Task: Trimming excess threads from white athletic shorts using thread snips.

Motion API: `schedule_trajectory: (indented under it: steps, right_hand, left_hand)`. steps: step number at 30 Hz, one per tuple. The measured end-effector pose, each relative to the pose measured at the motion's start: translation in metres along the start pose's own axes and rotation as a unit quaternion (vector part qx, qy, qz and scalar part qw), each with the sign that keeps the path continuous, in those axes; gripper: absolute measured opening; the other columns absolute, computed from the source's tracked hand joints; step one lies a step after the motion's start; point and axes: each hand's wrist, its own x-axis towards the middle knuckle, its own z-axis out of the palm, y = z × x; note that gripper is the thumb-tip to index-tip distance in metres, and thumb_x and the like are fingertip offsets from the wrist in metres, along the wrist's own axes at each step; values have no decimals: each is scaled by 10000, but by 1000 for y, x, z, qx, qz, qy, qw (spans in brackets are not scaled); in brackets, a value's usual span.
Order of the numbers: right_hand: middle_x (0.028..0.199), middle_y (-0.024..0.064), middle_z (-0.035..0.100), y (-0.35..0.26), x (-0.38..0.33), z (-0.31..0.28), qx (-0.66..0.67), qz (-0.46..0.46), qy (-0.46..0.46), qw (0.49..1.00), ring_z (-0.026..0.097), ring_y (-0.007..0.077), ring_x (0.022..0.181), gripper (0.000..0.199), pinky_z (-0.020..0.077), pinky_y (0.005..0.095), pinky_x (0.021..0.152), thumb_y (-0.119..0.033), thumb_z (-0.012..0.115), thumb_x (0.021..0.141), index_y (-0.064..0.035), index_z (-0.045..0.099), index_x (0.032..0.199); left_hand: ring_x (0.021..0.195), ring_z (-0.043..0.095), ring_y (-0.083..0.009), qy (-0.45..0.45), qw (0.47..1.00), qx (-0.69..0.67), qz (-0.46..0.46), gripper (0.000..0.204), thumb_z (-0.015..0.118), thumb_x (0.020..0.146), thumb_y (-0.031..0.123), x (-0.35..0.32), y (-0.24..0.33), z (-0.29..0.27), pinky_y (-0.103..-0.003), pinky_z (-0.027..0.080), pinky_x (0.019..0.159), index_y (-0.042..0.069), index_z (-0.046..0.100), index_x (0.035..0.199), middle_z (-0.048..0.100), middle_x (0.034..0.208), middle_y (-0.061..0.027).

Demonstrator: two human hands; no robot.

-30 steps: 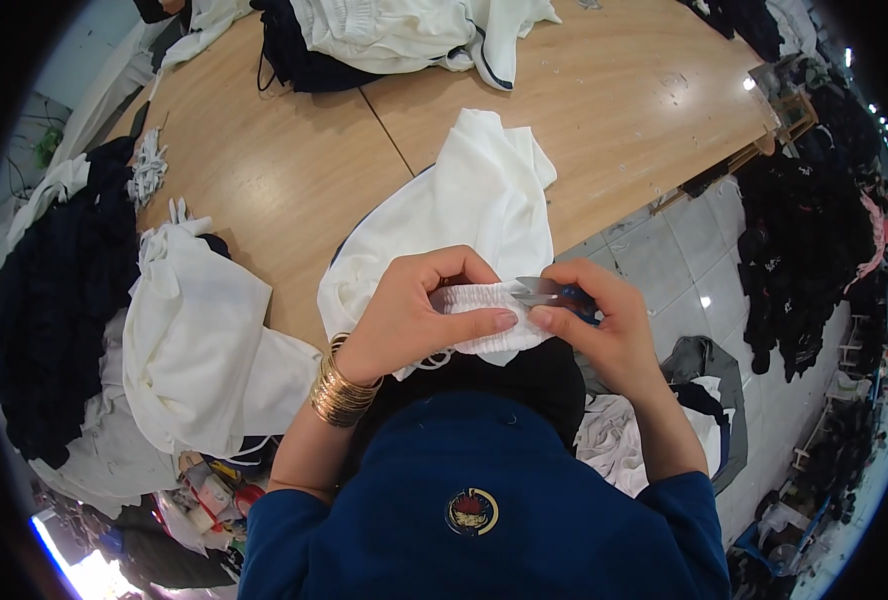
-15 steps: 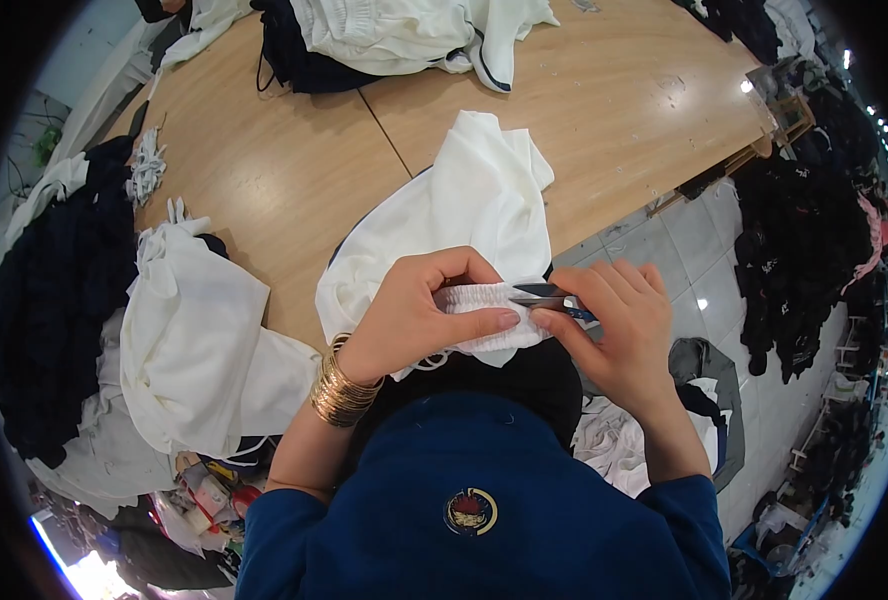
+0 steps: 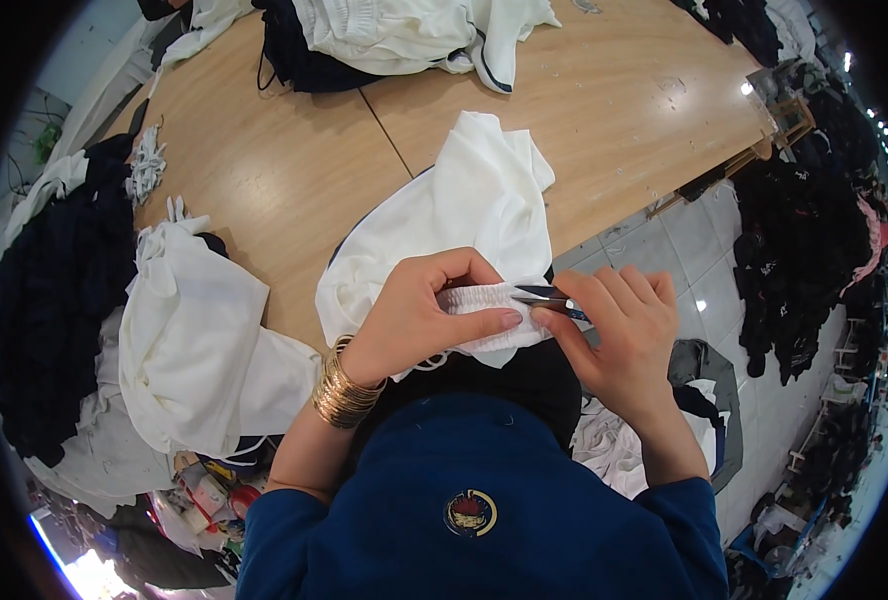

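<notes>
White trousers (image 3: 464, 205) with a dark side stripe lie across the table's near edge toward my body. Their gathered elastic waistband (image 3: 484, 297) is pinched between the thumb and fingers of my left hand (image 3: 419, 300), which wears gold bangles (image 3: 340, 390) at the wrist. In my right hand (image 3: 619, 325) is a small pair of thread snips (image 3: 554, 301), gripped between thumb and fingers. The blades point left and rest at the right part of the waistband. My right fingers partly cover the snips' handles.
More white garments (image 3: 189, 340) hang over the table's left edge, beside dark clothing (image 3: 59, 290). A pile of white and navy garments (image 3: 394, 35) lies on the far side of the wooden table (image 3: 254, 150). White cloth (image 3: 614, 445) sits low at my right; dark clothes (image 3: 799, 240) are heaped beyond the tiled floor.
The snips' blades have come closer together at the waistband. My right hand has shifted very slightly, while my left hand and the trousers stay almost in place.
</notes>
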Motion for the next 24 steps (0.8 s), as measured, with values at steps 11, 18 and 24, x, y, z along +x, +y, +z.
schedule_trajectory:
  steps: [11,18,24]
  right_hand:
    - [660,-43,529,6,-1,4,37,-14,1,999,461,135,583,228,287,309,613,-237,718,688,-126,589,840]
    - [722,-2,589,10,-6,12,354,172,-98,914,500,131,608,263,309,283,615,-237,720,717,-78,600,888]
    - [708,-2,575,17,-2,2,240,84,-60,965,500,155,594,254,317,288,578,-252,709,722,-87,603,884]
  left_hand:
    - [635,518,-24,-19,1000,-7,-6,204,743,718,112,-2,2,-2,-162,404,564,15,599,826,596,739,7]
    - [650,538,-43,-45,999,5,12,221,728,733,109,-1,-5,-4,-171,422,593,8,601,884,604,758,1]
    - [652,539,-36,-44,998,-36,-8,206,739,724,93,-3,-8,-6,-177,428,584,13,590,841,604,750,-4]
